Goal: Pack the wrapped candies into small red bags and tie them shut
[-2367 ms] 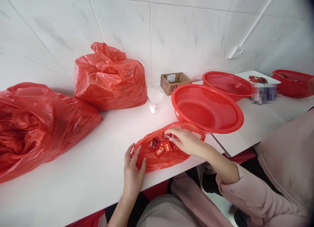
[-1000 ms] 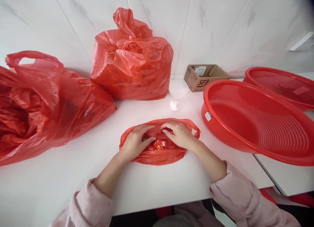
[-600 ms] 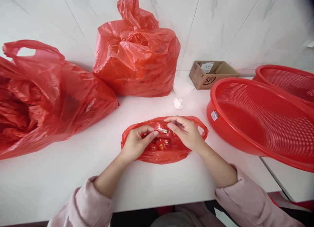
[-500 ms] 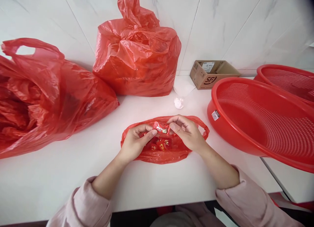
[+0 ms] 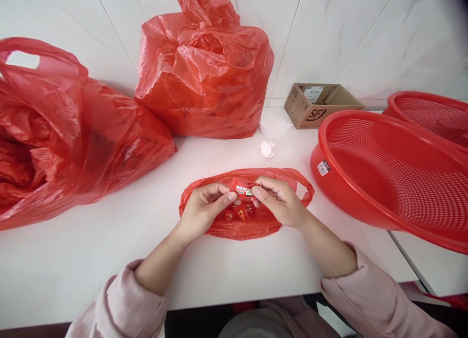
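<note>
A small red wrapped candy [image 5: 243, 189] with white print is held level between both hands. My left hand [image 5: 204, 206] pinches its left end between thumb and fingers. At the other end, the thumb and forefinger of my right hand [image 5: 280, 199] are closed on the wrapper. Both hands are over the mouth of an open red plastic bag [image 5: 244, 231] lying on the white table. Inside it, below the held candy, several red candies [image 5: 239, 213] with gold print show; my fingers partly cover the bag's contents.
Two large red plastic bags, one slumped open [image 5: 120, 143] at left and one upright [image 5: 204, 94], stand at the back. A crumpled white tissue [image 5: 267, 149], a cardboard box [image 5: 314, 109], a red perforated basket [image 5: 351, 197] and another basket [image 5: 420, 102] are right of them.
The right thumb and fingers have closed onto the candy's right end, and the candy has turned slightly so more white print shows. The camera view has shifted a little.
</note>
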The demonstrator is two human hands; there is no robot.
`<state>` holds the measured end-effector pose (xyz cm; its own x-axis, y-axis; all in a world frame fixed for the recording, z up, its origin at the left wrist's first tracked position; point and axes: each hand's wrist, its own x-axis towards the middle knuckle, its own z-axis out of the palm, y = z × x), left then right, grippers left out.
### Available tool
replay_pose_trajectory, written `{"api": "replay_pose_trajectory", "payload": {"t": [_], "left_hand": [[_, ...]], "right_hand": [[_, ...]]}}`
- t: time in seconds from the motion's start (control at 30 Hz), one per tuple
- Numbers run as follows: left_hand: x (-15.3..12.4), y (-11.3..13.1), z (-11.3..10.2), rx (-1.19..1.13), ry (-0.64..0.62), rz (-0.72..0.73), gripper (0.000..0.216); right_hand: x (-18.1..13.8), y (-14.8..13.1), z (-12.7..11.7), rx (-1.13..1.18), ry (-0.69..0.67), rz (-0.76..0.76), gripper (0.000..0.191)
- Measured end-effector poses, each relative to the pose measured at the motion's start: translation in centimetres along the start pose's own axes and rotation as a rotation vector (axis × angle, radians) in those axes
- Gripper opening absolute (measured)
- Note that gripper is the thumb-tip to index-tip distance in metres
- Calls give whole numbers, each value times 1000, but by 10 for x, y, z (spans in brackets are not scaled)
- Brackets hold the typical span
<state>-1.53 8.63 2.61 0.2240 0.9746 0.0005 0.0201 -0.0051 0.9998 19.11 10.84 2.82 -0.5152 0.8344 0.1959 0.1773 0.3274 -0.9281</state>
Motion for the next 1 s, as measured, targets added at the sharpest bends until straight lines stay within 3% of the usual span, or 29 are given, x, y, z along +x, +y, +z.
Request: {"api": "replay_pose_trajectory", "payload": {"t": [0.33, 0.7, 0.93, 1.0], "left_hand": [[0, -3, 0, -40, -8, -26, 23], [1, -5, 2, -41, -11, -12, 24], [2, -8, 1, -91, 87, -24, 25], [2, -9, 0, -76, 68, -10, 24]], "right_hand": [[0, 1, 1, -38, 27, 13, 32], [1, 3, -3, 44, -31, 31, 34], [2, 5, -5, -32, -233, 65, 36], [3, 5, -4, -47, -232, 70, 35]]}}
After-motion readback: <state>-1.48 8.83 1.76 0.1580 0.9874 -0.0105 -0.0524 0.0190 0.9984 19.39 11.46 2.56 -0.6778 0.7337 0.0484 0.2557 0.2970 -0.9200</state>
